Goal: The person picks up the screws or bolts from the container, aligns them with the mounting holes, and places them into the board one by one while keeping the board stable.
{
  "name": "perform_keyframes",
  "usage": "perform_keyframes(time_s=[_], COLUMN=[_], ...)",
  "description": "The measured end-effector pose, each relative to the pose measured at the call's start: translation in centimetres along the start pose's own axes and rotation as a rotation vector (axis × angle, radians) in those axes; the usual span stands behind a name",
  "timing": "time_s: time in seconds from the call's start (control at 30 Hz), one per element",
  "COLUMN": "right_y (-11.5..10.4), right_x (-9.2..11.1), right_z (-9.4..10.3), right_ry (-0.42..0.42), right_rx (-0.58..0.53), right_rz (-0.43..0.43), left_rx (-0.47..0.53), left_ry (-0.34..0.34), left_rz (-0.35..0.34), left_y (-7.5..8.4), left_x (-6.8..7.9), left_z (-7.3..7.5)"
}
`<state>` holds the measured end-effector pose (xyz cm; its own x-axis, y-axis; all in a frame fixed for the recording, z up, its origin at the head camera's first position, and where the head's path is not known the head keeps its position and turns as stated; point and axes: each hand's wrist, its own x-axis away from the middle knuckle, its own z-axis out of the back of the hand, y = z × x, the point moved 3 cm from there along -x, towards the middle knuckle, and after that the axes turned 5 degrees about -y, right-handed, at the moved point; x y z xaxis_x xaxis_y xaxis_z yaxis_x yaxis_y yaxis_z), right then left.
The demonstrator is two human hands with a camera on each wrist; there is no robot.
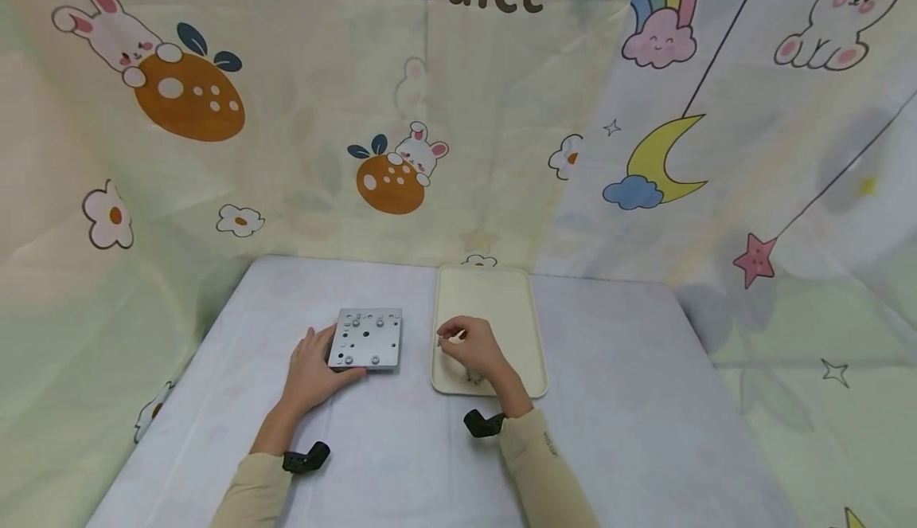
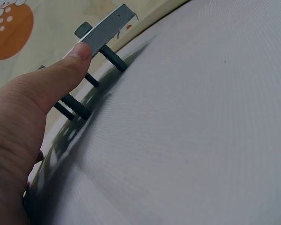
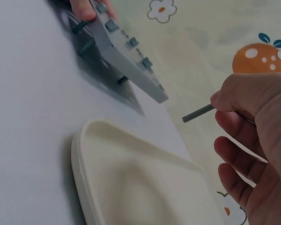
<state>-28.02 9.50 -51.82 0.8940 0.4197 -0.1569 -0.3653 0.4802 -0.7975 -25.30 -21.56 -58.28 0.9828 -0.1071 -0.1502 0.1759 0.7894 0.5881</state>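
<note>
My left hand (image 1: 313, 369) grips a square metal plate (image 1: 376, 343) drilled with several holes, thumb on its near edge. Bolts (image 2: 113, 57) pass through the plate; in the left wrist view their threaded ends stick out underneath, and in the right wrist view bolt heads (image 3: 146, 62) stand on top. Over the left part of the cream tray (image 1: 494, 289), my right hand (image 1: 476, 346) pinches a thin dark metal rod (image 3: 198, 113) between thumb and forefinger. One end of the rod points toward the plate; the other is hidden by the fingers. The remaining right fingers are loosely bent.
Small metal parts (image 1: 473, 377) lie in the tray near its front, partly behind the right wrist. A white cloth covers the table (image 1: 609, 416). A printed curtain (image 1: 301, 114) hangs behind the table and along its sides.
</note>
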Motion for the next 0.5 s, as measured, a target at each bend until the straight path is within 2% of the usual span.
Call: perform_keyframes(time_s=[0.17, 0.5], right_y=[-1.0, -2.6], right_x=[-1.0, -3.3], right_z=[-0.7, -2.6], right_ry=[-0.016, -0.072], right_rx=[0.009, 0.028], right_rz=[0.029, 0.022], left_rx=[-0.005, -0.010], left_ry=[0.000, -0.004], left_rz=[0.009, 0.006], left_y=[0.0, -0.1], left_x=[0.1, 0.0], left_z=[0.0, -0.2])
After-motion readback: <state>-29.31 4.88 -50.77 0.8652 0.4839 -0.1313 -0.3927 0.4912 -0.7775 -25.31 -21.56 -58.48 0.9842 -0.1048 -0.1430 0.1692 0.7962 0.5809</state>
